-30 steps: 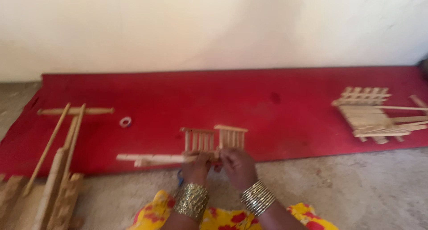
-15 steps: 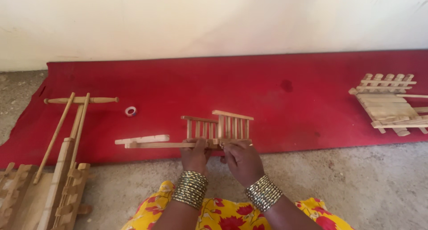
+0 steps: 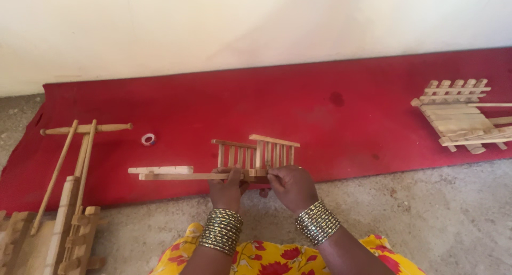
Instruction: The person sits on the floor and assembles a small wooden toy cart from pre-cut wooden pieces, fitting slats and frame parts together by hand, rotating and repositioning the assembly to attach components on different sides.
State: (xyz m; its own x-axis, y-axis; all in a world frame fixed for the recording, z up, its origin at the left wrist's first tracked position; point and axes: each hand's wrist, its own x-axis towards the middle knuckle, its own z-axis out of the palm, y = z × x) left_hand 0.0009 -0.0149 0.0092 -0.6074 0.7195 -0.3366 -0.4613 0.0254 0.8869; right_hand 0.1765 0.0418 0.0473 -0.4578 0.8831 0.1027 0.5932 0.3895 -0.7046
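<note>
At the far left, on the grey floor (image 3: 453, 221), a group of long wooden sticks and notched frame pieces (image 3: 64, 221) is laid, partly over the edge of the red mat (image 3: 213, 104). A rounded wooden rod (image 3: 85, 129) is placed across the top of these sticks, on the mat. Just to the right of it, a small roll of tape (image 3: 149, 139) is seen lying on the mat, apart from everything else.

Near the front edge of the mat, a small wooden assembly (image 3: 250, 160) is held by both hands. It is made of a long flat bar that points to the left, with a short flat strip (image 3: 160, 170) lying just behind the bar's left end, and of two small railings of upright slats that stand side by side on the right part of the bar. The left hand (image 3: 226, 187) is closed around the bar just under the left railing, with the thumb on top of the bar. The right hand (image 3: 290, 185) is closed on the base of the right railing, pinching it with the fingertips. A stack of metal bangles is worn on each wrist, and a yellow cloth with red flowers (image 3: 277, 256) is seen below the arms.

At the far right, well apart from the hands, another wooden construction (image 3: 458, 117) of flat boards and a row of slats is laid on the mat.
</note>
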